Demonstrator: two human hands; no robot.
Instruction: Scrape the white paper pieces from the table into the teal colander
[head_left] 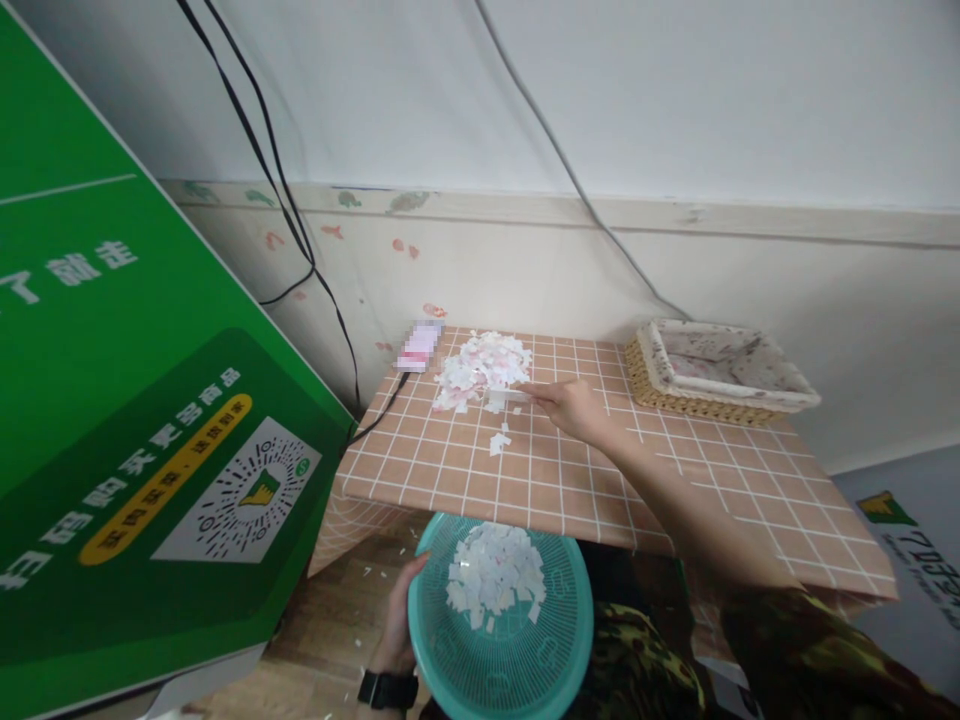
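Observation:
On the table, a heap of white and pale pink paper scraps lies near the wall, with a few loose bits in front. My right hand reaches to the right side of this heap, fingers closed. At its fingertips is a flat white piece, touching the heap's front edge; whether it is paper or card I cannot make out. Below the table edge, my left hand grips the left rim of a turquoise plastic colander. More white scraps lie inside the colander.
A checked brown cloth covers the table. A lined wicker basket stands at the back right. Near the heap, a phone-like pink item trails a black cable. A big green sign rises at left; scraps litter the wooden floor.

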